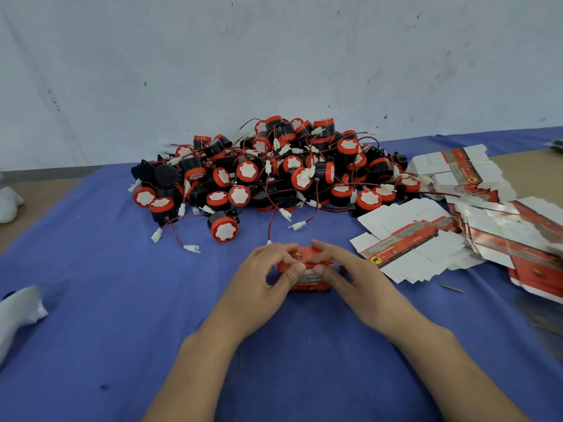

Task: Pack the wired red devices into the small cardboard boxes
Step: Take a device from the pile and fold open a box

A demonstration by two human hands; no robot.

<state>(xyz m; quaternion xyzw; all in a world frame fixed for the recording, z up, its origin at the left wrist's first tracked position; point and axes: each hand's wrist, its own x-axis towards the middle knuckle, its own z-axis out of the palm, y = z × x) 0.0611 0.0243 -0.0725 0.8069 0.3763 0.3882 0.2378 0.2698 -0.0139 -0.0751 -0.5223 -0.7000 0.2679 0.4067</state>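
Small cardboard box (309,284) stands on the blue worktop (91,269), with the left hand (262,275) and right hand (350,275) both pinching its top, apparently closing the flaps. Behind it a large pile of wired red devices (268,172) lies loose and flat box blanks (405,248) wait to the right, so most packing seems left.

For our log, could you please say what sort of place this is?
Probably a hand-packing bench: a heap of wired red devices on a blue cloth, stacks of flat cartons, and the left hand and right hand holding a small cardboard box.
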